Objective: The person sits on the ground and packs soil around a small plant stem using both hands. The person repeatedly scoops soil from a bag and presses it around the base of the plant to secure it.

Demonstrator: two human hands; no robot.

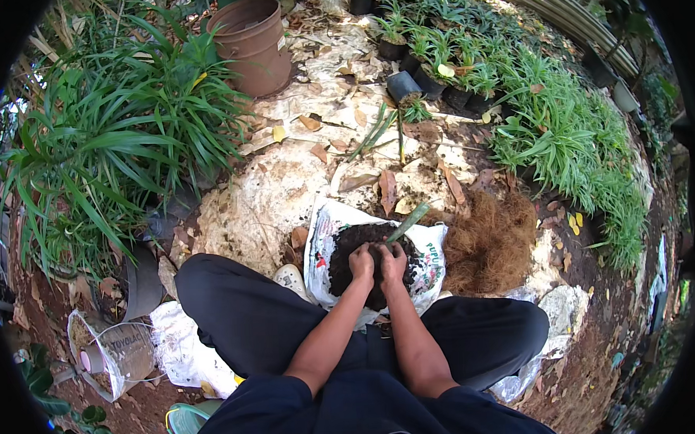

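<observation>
i sit on the ground with a white sack (328, 225) of dark soil (349, 252) between my knees, my left hand (361, 261) and right hand (392, 261) side by side in the middle of the soil, both curled shut around a small black pot (376, 274) whose green leaf (407, 222) slants up toward the sack's far rim. a mound of brown coconut fibre (488, 242) lies just right of the sack, and a large brown pot (253, 44) stands well beyond it, up to the left.
</observation>
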